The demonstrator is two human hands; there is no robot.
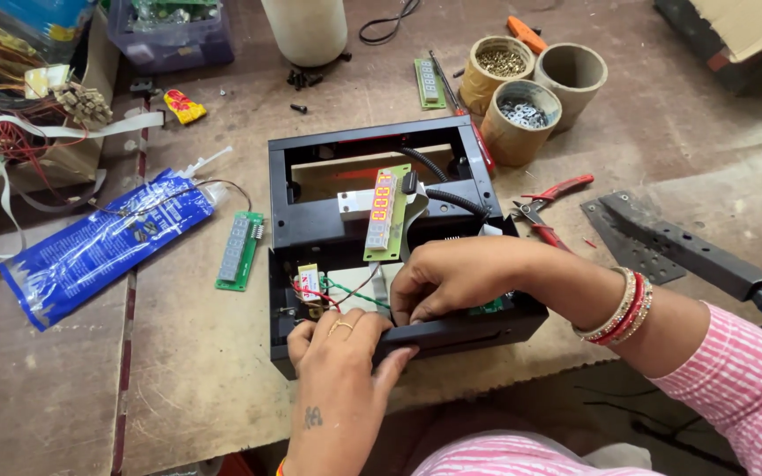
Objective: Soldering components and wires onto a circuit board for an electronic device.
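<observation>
Head view: black open-topped housing (381, 229), centre of the tabletop (196, 370), lid off, inner parts exposed. Green display board (384, 214) with lit orange digits stands loose on a metal bar inside, not yet seated; red, green and white wires (339, 291) lie unrouted at the near wall, so assembly reads as partway, closing still left. Left hand (339, 353) grips the near rim, fingers curled over it. Right hand (451, 278) reaches in, fingertips pinched on something small among the wiring; what, cannot tell. Small white label with red marking (310, 282), inside, near left. Spare green display board (240, 251), just left. Blue foil bag (99, 242), flat, further left. Three cardboard tubes (526, 92) of screws and washers, far right. Red-handled pliers (549, 204), right.
</observation>
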